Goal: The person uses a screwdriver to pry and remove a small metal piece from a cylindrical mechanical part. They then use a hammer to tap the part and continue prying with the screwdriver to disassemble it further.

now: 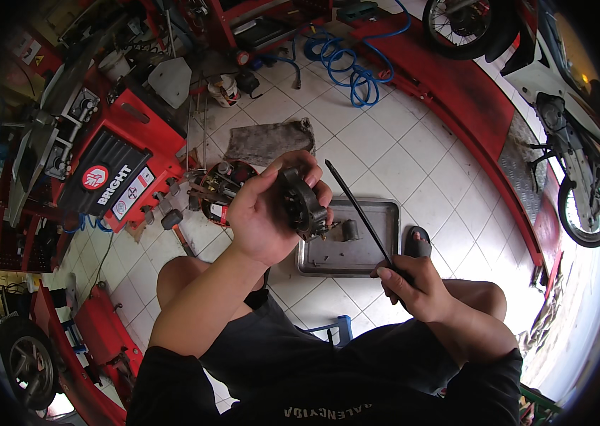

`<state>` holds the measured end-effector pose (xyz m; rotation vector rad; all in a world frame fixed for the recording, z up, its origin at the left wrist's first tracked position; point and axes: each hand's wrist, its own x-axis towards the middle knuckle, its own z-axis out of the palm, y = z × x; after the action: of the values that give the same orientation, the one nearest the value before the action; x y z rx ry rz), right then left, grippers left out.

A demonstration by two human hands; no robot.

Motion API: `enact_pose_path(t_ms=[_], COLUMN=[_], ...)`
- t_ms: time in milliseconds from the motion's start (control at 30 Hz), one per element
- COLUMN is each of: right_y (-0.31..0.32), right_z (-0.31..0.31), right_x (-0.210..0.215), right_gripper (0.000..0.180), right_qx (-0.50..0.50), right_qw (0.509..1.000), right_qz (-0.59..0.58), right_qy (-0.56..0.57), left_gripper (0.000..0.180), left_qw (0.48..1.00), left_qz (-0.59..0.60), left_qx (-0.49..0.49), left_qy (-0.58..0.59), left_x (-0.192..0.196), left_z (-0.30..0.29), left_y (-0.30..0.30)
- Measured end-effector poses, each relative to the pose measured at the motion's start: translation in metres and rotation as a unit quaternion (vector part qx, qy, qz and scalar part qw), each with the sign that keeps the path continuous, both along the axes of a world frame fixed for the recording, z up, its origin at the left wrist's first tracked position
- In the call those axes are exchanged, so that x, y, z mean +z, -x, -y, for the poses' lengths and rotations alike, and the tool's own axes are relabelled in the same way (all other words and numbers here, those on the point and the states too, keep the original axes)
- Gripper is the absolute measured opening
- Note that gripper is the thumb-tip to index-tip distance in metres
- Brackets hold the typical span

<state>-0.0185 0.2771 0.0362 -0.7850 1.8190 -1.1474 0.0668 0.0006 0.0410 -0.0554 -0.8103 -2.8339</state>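
Observation:
My left hand (266, 207) is closed around a dark, ring-shaped metal part (301, 206), raised above the left edge of a metal tray; its exact kind I cannot make out. In my right hand (413, 284) is a long screwdriver (358, 210) with a dark shaft, gripped at the handle. Its tip points up and away to the left, apart from the part. Below, the shallow tray (389, 220) lies on the floor with a small cylindrical metal piece (348, 230) and a few tiny bits inside.
A red tool cabinet (161, 121) stands left, with assorted tools (223, 186) beside it. A dark rag (269, 140) lies on the tiles ahead. Blue hose (360, 79) coils near a red lift platform (449, 92); a motorcycle (559, 135) stands at right.

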Motion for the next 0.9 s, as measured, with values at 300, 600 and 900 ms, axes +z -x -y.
enact_pose_path(t_ms=[300, 600, 900], right_y=[0.001, 0.000, 0.000], right_z=[0.001, 0.000, 0.001], right_x=[0.001, -0.002, 0.000], right_gripper=[0.035, 0.022, 0.020], right_qx=[0.001, -0.009, -0.002], right_qw=[1.000, 0.999, 0.999], right_qz=[-0.008, -0.037, -0.047], right_qy=[-0.002, 0.018, 0.020], left_gripper=[0.048, 0.048, 0.048], left_qw=[0.988, 0.983, 0.983], left_qz=[0.084, 0.102, 0.090], left_qx=[0.127, 0.145, 0.145], left_qy=[0.033, 0.036, 0.066], left_x=[-0.005, -0.012, -0.015], left_z=[-0.002, -0.007, -0.005], left_y=[0.001, 0.003, 0.003])
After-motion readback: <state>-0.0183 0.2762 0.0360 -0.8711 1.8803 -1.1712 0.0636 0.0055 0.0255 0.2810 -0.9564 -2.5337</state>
